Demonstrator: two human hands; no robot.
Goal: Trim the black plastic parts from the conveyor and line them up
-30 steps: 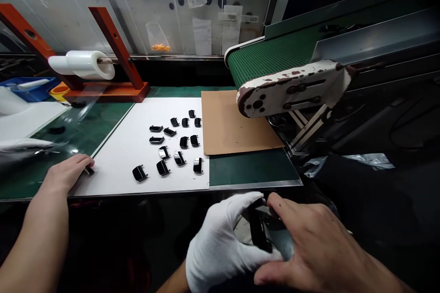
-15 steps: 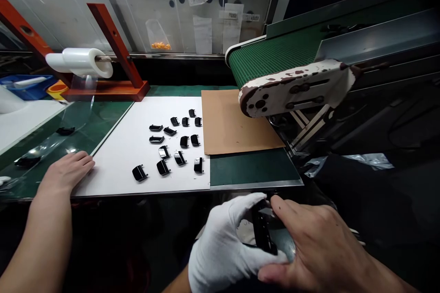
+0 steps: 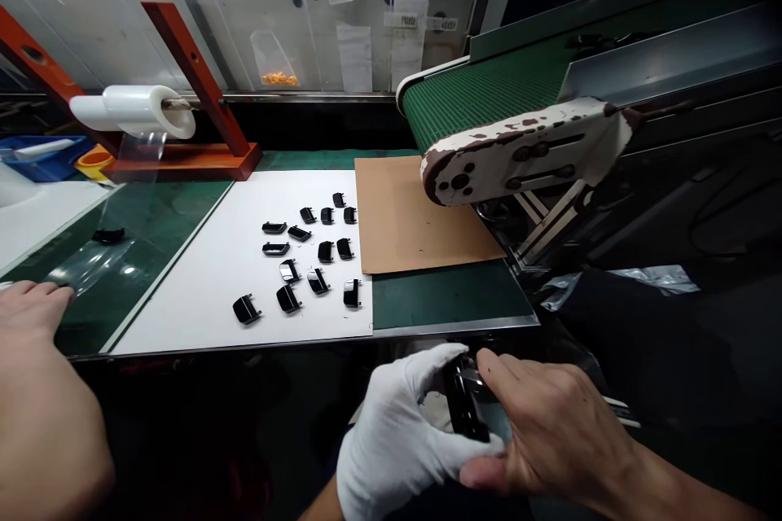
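My left hand (image 3: 403, 427), in a white glove, is closed round a glossy black plastic part (image 3: 465, 403) held upright below the table's front edge. My bare right hand (image 3: 550, 415) is closed at the part's right side. Between its thumb and finger shows a thin, shiny blade-like tool (image 3: 472, 376), mostly hidden by the hand. Beyond my hands, several small black plastic pieces (image 3: 318, 281) with little prongs lie spread on a white sheet (image 3: 189, 285).
Another person's bare hand (image 3: 33, 309) reaches in at the left, near clear film (image 3: 98, 264) with a black piece on it. A film roll (image 3: 150, 110) sits on an orange-red stand (image 3: 195, 73). Brown cardboard (image 3: 421, 220) lies below a green conveyor belt (image 3: 482, 106).
The other person's hand has moved left, off the white sheet's edge towards the film. The film and its black pieces have shifted. My hands keep their hold, with the black part turned slightly.
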